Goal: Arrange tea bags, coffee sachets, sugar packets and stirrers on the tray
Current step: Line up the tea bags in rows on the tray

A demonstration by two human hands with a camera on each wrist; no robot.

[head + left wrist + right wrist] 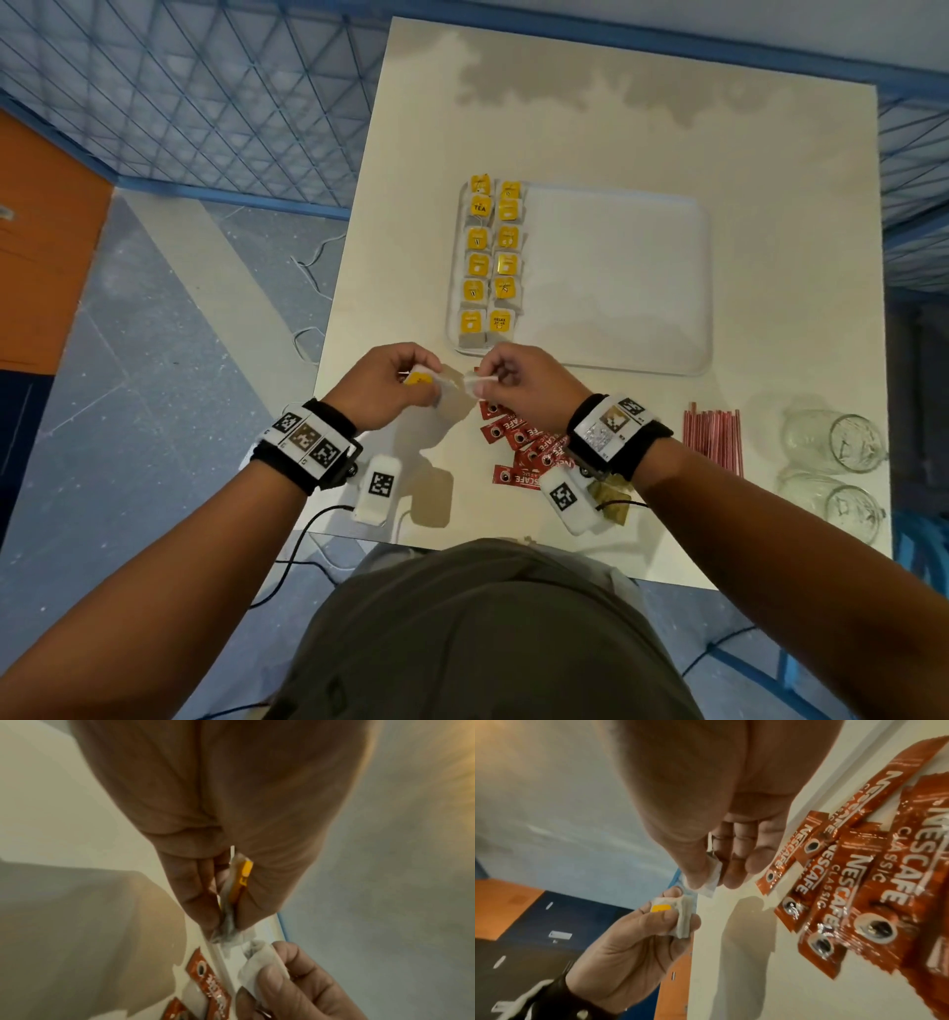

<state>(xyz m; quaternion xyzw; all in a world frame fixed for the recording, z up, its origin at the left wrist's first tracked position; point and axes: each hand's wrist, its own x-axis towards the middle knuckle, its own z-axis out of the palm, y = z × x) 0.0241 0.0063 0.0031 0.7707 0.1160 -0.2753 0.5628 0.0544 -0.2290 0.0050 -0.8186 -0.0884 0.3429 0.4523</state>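
1. Tea bag (426, 383) with a yellow tag is held above the table (770, 308), just in front of the tray (616, 360); left hand (382, 385) pinches it.
2. Right hand (518, 377) pinches a white paper piece (480, 381) beside it.
3. Twelve tea bags (490, 257) line the tray's left side.
4. Coffee sachets (524, 447) lie in front of the tray, stirrers (714, 437) to their right.

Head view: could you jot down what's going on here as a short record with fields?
Tray: two columns of yellow-tagged tea bags at its left end
Left hand: pinches a tea bag
Right hand: pinches another white tea bag
Coffee sachets: red pile on table
Stirrers: bundle, off tray
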